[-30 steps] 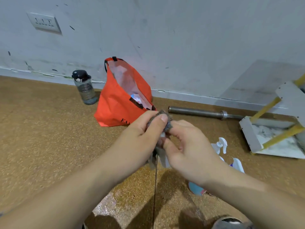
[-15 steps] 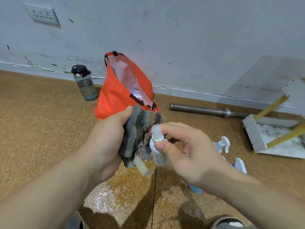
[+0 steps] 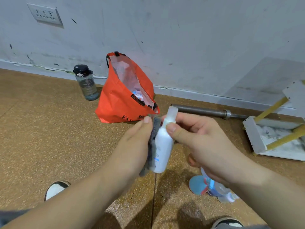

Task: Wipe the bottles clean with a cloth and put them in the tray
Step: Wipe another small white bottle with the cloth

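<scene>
Right hand [image 3: 206, 146], one bottle [image 3: 162, 151]; left hand [image 3: 133, 146], cloth [image 3: 151, 151]

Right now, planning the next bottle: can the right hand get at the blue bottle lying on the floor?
Probably not yet: the right hand pinches the white bottle. The blue bottle lies just below its wrist, nothing between.

Two hands [image 3: 135, 146] [image 3: 201, 142], one cloth [image 3: 151, 146], one white bottle [image 3: 162, 149], one orange bag [image 3: 118, 103].

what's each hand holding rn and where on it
The right hand pinches the white bottle at its neck, under the cap. The left hand presses the grey cloth against the bottle's side.
</scene>
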{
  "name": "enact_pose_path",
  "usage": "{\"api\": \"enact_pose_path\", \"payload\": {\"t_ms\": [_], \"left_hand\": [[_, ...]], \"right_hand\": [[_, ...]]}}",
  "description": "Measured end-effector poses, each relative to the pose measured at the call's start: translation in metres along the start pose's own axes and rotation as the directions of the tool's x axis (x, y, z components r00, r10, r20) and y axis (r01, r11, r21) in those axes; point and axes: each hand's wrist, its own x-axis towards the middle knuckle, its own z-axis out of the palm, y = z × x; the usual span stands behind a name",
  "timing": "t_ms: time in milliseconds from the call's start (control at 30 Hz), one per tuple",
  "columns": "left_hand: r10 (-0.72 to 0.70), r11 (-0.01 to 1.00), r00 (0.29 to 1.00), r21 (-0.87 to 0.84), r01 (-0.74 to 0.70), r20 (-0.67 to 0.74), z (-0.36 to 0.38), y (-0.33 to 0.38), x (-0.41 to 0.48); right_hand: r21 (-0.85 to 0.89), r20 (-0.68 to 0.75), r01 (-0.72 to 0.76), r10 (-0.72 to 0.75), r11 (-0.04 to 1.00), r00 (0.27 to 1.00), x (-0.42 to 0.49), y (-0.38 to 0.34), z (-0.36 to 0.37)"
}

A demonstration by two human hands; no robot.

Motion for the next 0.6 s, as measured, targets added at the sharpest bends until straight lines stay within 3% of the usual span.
{"api": "enact_pose_path", "payload": {"t_ms": [67, 133, 200, 267, 300, 367, 400, 467, 533, 600], "left_hand": [[-0.187, 0.968, 0.982, -0.166, 0.188, 0.025, 0.000, -0.002, 0.000], [-0.189, 0.963, 0.982, -0.193, 0.190, 0.027, 0.002, 0.001, -0.002], [-0.077, 0.992, 0.997, -0.101, 0.076, -0.004, 0.003, 0.002, -0.003], [0.175, 0.976, 0.984, 0.128, -0.178, 0.030, 0.002, 0.001, -0.009], [0.292, 0.902, 0.953, 0.310, -0.301, 0.076, 0.004, -0.002, -0.015], [0.433, 0.671, 0.892, 0.615, -0.413, 0.128, 0.012, -0.009, -0.027], [0.466, 0.584, 0.874, 0.692, -0.424, 0.141, 0.015, -0.015, -0.030], [0.486, 0.515, 0.857, 0.736, -0.440, 0.173, 0.015, -0.023, -0.029], [0.482, 0.561, 0.844, 0.657, -0.503, 0.235, 0.011, -0.020, -0.021], [0.387, 0.770, 0.892, 0.451, -0.452, 0.234, 0.003, -0.007, -0.011]], "right_hand": [[0.125, -0.014, -0.106, 0.108, 0.987, 0.994, 0.002, -0.004, -0.004], [0.154, -0.009, -0.170, 0.173, 0.973, 0.985, 0.004, -0.006, -0.007], [0.161, 0.000, -0.190, 0.193, 0.968, 0.981, 0.004, -0.006, -0.006], [0.152, 0.001, -0.160, 0.162, 0.975, 0.987, 0.004, -0.004, -0.005], [0.156, -0.009, -0.150, 0.154, 0.976, 0.988, 0.004, -0.003, -0.004], [0.182, -0.046, -0.168, 0.179, 0.969, 0.983, 0.004, 0.000, -0.006], [0.183, -0.058, -0.183, 0.196, 0.966, 0.979, 0.005, 0.002, -0.007], [0.165, -0.074, -0.203, 0.218, 0.965, 0.973, 0.005, 0.005, -0.009], [0.154, -0.096, -0.195, 0.211, 0.969, 0.973, 0.006, 0.006, -0.008], [0.135, -0.121, -0.166, 0.182, 0.977, 0.976, 0.006, 0.006, -0.007]]}}
